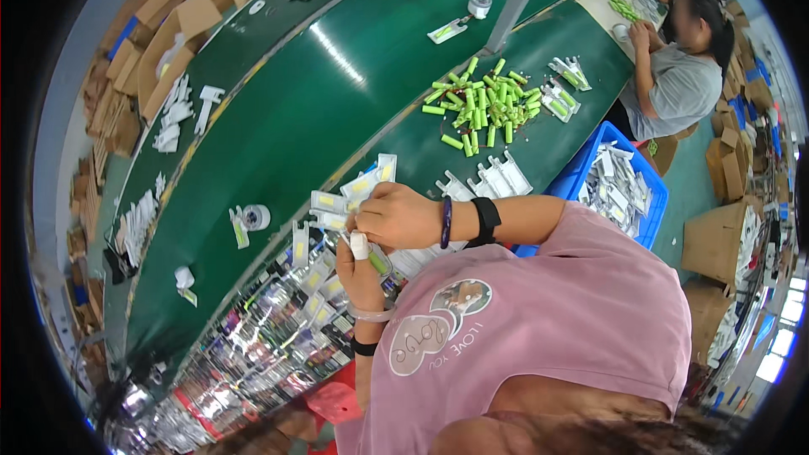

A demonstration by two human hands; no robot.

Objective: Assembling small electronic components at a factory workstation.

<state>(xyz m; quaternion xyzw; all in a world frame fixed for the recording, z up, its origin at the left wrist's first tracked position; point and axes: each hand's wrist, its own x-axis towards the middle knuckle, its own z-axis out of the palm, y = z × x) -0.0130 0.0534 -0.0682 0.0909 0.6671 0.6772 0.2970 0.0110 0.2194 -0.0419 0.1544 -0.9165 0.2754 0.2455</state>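
My left hand [361, 278] is closed around a white plastic housing with a green battery cell [377, 264] showing beside the palm. My right hand [403, 215] reaches across from the right, its fingers bent and pressed together at the upper end of the same housing. A small white piece [360, 245] shows between the two hands; whether it belongs to the housing or covers a finger I cannot tell. White casings with yellow panels [330, 201] lie just beyond my hands. The fingertips are partly hidden.
Loose green battery cells [484, 105] form a pile at the back right, near white casings [501, 177]. A blue crate [661, 202] of white parts stands to the right. Parts lie on the green belt [295, 109] beyond. A co-worker [674, 76] sits far right.
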